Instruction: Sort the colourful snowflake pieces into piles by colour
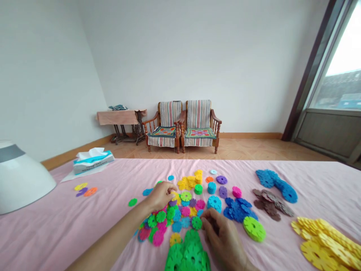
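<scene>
A heap of coloured plastic snowflake discs (180,214) lies on the pink tablecloth (56,226) in front of me. My left hand (160,195) reaches into the far side of the heap, fingers curled down onto the discs. My right hand (222,237) rests at the near right of the heap, its fingertips pinched at a green disc (196,223). A built green cluster of discs (187,254) sits at the near edge between my arms.
Sorted piles lie to the right: dark blue discs (238,210), brown discs (270,203), blue discs (278,182), yellow discs (327,241), one lime disc (254,228). A tissue pack (93,160) and a white dome (19,180) stand at left. Two armchairs (183,126) stand by the far wall.
</scene>
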A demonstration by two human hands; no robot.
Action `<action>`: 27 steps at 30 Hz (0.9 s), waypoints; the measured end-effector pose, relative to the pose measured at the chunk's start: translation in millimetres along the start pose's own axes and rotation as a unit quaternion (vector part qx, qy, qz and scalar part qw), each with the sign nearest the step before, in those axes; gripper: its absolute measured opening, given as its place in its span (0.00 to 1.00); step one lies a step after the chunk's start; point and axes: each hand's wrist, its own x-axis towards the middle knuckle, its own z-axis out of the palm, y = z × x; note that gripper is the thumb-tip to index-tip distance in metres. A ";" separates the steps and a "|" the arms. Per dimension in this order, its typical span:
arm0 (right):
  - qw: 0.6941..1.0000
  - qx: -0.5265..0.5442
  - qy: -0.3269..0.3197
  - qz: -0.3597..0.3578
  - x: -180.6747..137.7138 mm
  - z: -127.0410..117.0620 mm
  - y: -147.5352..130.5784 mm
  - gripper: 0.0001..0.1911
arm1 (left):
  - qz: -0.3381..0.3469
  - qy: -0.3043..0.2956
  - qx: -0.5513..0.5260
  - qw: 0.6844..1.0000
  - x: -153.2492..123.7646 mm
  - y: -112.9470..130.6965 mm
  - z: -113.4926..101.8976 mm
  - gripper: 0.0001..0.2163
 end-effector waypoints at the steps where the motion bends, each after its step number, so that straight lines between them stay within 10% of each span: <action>1: 1.000 -0.006 -0.001 -0.005 -0.2 0.5 0.3 0.12 | -0.002 -0.012 0.016 1.000 3.9 -3.8 -0.4 0.05; 18: 1.000 -0.020 -0.009 -0.003 1.1 -1.9 -5.7 0.10 | 0.016 -0.123 0.033 0.992 -8.4 -3.7 -28.5 0.03; 27: 1.000 -0.026 -0.004 0.017 -1.4 -5.7 -5.5 0.10 | 0.005 -0.102 0.112 0.988 -0.2 -5.2 -5.0 0.07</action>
